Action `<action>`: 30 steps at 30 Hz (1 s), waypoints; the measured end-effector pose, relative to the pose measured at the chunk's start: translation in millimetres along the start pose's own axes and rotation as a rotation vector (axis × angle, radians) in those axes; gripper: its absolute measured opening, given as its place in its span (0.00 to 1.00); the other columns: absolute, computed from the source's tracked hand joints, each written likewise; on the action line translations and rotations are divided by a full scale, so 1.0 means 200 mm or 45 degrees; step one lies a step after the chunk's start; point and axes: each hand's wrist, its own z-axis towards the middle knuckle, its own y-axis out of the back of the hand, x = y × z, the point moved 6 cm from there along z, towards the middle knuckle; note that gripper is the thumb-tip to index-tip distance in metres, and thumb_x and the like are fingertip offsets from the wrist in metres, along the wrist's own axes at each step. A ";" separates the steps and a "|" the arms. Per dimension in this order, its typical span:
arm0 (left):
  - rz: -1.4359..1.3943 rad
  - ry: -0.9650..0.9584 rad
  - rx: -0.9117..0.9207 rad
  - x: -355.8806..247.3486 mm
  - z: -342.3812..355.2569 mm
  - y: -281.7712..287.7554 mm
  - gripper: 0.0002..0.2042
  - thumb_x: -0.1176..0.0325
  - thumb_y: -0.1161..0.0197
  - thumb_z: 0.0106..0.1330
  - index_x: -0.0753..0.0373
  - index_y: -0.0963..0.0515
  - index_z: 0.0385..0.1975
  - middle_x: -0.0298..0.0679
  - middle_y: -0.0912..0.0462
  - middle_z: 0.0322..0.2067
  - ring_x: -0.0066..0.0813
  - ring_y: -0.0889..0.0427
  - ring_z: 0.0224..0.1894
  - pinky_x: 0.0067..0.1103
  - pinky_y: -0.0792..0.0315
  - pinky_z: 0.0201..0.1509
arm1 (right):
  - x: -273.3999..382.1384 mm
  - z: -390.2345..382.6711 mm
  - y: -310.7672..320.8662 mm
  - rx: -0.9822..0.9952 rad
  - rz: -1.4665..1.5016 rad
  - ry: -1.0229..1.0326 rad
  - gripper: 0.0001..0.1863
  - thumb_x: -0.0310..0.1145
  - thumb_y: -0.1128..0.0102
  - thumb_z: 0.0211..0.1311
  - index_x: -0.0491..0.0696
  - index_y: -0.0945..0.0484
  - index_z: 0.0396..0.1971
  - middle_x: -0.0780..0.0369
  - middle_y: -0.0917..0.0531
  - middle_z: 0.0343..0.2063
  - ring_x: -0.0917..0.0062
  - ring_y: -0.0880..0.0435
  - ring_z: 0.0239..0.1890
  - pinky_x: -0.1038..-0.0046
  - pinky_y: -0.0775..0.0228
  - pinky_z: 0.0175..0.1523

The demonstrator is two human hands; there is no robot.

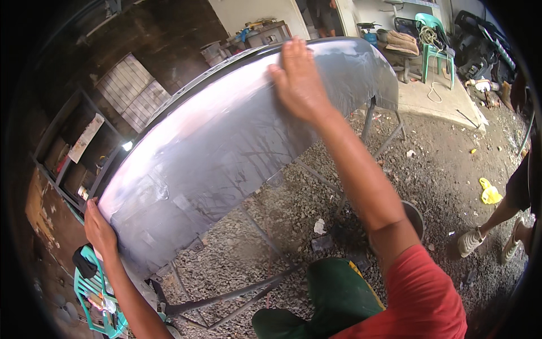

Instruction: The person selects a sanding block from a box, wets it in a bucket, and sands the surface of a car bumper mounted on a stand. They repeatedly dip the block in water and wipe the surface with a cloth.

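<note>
A long grey car bumper panel [226,147] lies across a metal stand [243,294], wet and glossy, with dull sanded patches. My right hand [299,82] presses on its far upper part, fingers together and pointing away; whether anything lies under the palm is hidden. My left hand [100,229] grips the panel's near left end by the edge. A red sleeve and green trousers show at the lower edge.
Gravel ground lies under the stand, with a dark bucket [416,217] partly behind my right arm. Another person's legs and shoes [468,240] stand at the right. A green plastic chair [435,42] is at the back, dark shelves [73,152] on the left, a teal crate [93,294] lower left.
</note>
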 end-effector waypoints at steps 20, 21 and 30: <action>-0.006 -0.003 -0.043 0.01 -0.01 0.02 0.28 0.52 0.61 0.79 0.70 0.19 0.46 0.52 0.16 0.47 0.49 0.20 0.53 0.31 0.32 0.60 | 1.16 -0.31 -0.06 0.225 0.529 1.016 0.39 0.50 0.53 0.71 0.31 0.42 0.67 0.42 0.38 0.68 0.56 0.45 0.74 0.62 0.61 0.79; -0.003 -0.013 -0.039 0.01 -0.01 0.02 0.27 0.52 0.61 0.79 0.70 0.19 0.46 0.52 0.16 0.47 0.49 0.20 0.53 0.31 0.32 0.60 | 1.08 -0.27 -0.06 0.345 0.453 1.058 0.39 0.51 0.54 0.71 0.31 0.43 0.67 0.42 0.40 0.69 0.56 0.47 0.75 0.63 0.61 0.79; 0.068 -0.020 -0.046 -0.03 -0.02 0.08 0.26 0.54 0.60 0.78 0.70 0.18 0.45 0.51 0.16 0.47 0.48 0.20 0.53 0.32 0.32 0.60 | 0.76 -0.23 -0.11 0.544 0.181 0.588 0.39 0.51 0.66 0.76 0.40 0.61 0.74 0.51 0.64 0.76 0.68 0.69 0.79 0.67 0.73 0.80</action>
